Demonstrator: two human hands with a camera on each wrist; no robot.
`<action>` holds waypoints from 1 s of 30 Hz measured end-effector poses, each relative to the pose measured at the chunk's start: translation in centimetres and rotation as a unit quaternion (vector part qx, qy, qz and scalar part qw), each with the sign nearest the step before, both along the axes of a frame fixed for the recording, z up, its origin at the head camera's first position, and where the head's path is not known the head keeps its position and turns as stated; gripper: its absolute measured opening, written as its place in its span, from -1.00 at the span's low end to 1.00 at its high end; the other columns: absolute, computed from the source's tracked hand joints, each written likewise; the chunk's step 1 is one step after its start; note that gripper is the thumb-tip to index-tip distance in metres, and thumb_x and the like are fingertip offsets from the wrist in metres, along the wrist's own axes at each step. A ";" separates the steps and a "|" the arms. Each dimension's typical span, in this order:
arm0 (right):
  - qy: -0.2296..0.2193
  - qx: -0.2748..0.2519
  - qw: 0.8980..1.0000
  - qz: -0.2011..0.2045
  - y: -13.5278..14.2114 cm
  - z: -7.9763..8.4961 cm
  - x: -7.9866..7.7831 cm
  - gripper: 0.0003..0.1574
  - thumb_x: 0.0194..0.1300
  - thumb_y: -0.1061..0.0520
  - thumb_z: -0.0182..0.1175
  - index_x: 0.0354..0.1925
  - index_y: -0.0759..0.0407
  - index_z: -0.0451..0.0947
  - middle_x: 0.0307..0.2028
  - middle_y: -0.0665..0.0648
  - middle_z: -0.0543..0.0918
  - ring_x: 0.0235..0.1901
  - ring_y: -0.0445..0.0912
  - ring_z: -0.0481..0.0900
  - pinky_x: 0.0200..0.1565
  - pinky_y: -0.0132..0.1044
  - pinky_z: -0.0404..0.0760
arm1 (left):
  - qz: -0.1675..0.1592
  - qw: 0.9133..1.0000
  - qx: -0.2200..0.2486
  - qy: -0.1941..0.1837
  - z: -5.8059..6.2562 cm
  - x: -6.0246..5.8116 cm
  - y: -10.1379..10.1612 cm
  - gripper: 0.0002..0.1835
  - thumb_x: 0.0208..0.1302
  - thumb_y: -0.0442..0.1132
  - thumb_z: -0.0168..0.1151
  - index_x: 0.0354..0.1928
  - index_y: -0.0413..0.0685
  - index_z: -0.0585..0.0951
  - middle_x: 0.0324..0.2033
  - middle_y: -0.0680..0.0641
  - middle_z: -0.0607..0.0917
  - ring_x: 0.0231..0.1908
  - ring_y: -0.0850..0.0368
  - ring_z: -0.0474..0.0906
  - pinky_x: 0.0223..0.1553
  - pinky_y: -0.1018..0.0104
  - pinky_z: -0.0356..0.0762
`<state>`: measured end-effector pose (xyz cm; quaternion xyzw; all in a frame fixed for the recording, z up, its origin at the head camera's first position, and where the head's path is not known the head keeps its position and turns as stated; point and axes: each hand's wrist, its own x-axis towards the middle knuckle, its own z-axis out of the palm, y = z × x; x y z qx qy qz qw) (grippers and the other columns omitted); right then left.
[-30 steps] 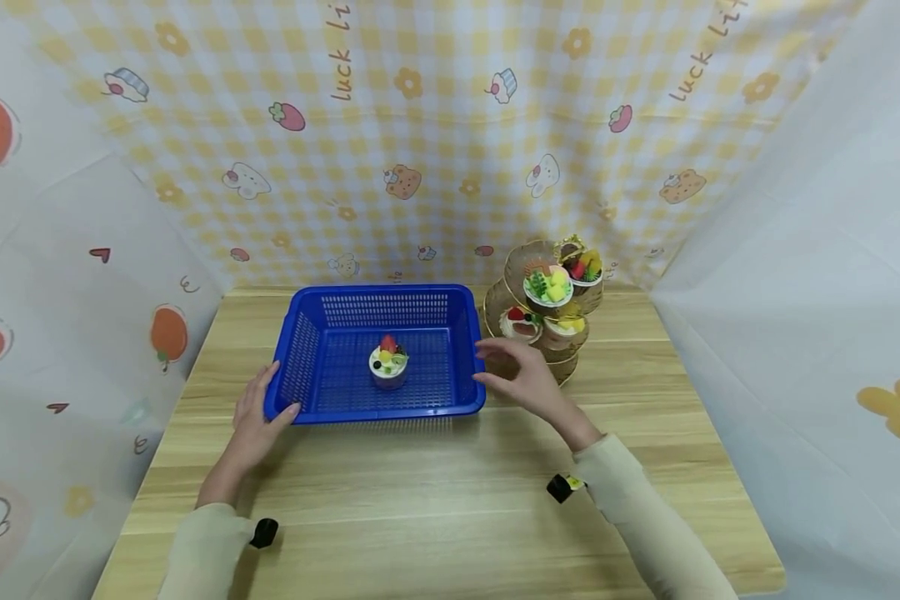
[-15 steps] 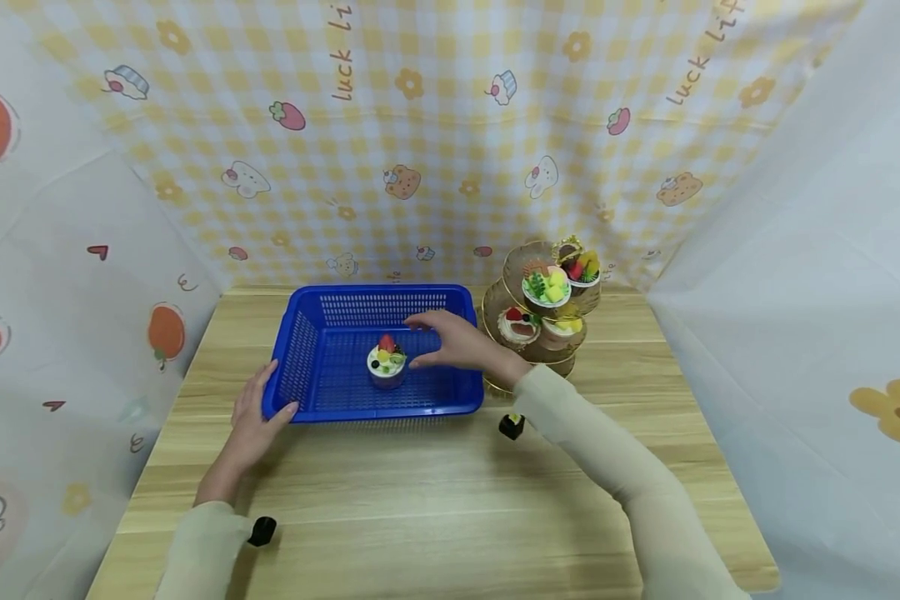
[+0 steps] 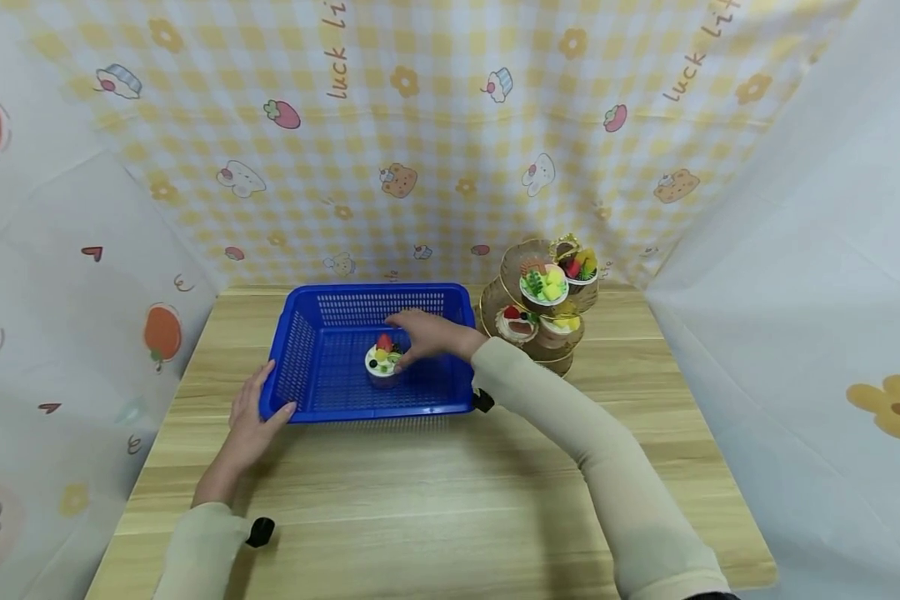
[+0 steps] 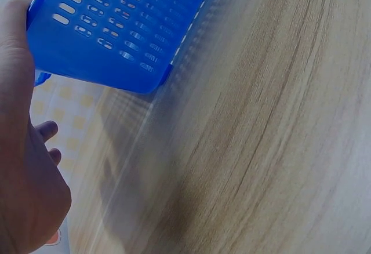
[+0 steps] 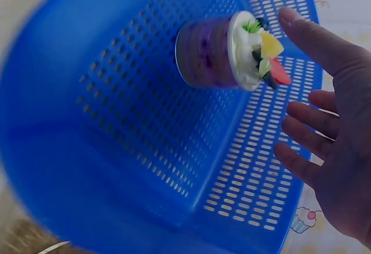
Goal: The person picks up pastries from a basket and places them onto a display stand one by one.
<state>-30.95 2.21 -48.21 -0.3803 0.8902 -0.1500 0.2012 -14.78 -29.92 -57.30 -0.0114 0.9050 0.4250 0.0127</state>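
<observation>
In the head view a blue basket (image 3: 375, 413) of perforated plastic stands on the table, and one small dessert cup (image 3: 383, 367) sits upright inside it. White cream, a strawberry and other fruit top the cup; the right wrist view shows layers through the clear side of the dessert cup (image 5: 211, 51). My left hand (image 3: 252, 421) holds the basket's near left corner, thumb on the front rim and fingers along the left side. Over the basket, my right hand (image 3: 427, 335) spreads thumb and fingers around the cup's top. In the right wrist view a gap separates the right hand (image 5: 342, 115) from the cup.
To the right of the basket stands a tiered gold-rimmed stand (image 3: 513, 267) bearing several dessert cups, among them a fruit-topped cup (image 3: 544, 285). Patterned cloth (image 3: 435, 125) hangs behind the wooden table (image 3: 390, 508) and at both sides.
My right hand has moved left from beside the basket's right rim to over the dessert cup. My left hand has stayed on the corner, and the cup has not moved in the basket.
</observation>
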 end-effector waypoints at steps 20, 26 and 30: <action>-0.095 0.063 0.993 0.005 -2.2 -2.3 -1.9 0.00 -0.04 -0.11 0.56 0.25 0.09 0.27 0.06 0.07 0.55 0.03 -0.10 0.52 0.14 -0.25 0.54 | 0.002 1.000 -0.001 0.016 -0.5 0.0 -0.1 -0.09 0.37 0.03 0.17 0.58 0.36 -0.17 0.56 -0.29 -0.12 0.47 -0.50 -0.26 0.29 -0.55 -0.29; -0.101 0.040 0.994 0.017 -2.5 -3.0 -2.3 -0.11 -0.04 -0.08 0.57 0.12 0.08 0.29 0.00 0.08 0.57 -0.04 -0.11 0.55 0.07 -0.29 0.54 | 0.001 1.000 -0.003 0.015 0.1 0.1 0.1 -0.08 0.37 0.01 0.18 0.58 0.30 -0.16 0.56 -0.28 -0.12 0.46 -0.51 -0.25 0.28 -0.54 -0.27; -0.108 0.030 0.993 0.020 -2.5 -3.4 -2.5 -0.13 -0.05 -0.07 0.58 0.10 0.06 0.29 -0.02 0.07 0.58 -0.06 -0.11 0.56 0.06 -0.29 0.55 | 0.003 1.000 -0.004 0.015 0.2 0.2 0.1 -0.09 0.36 0.01 0.18 0.58 0.29 -0.15 0.55 -0.28 -0.10 0.46 -0.51 -0.23 0.28 -0.53 -0.25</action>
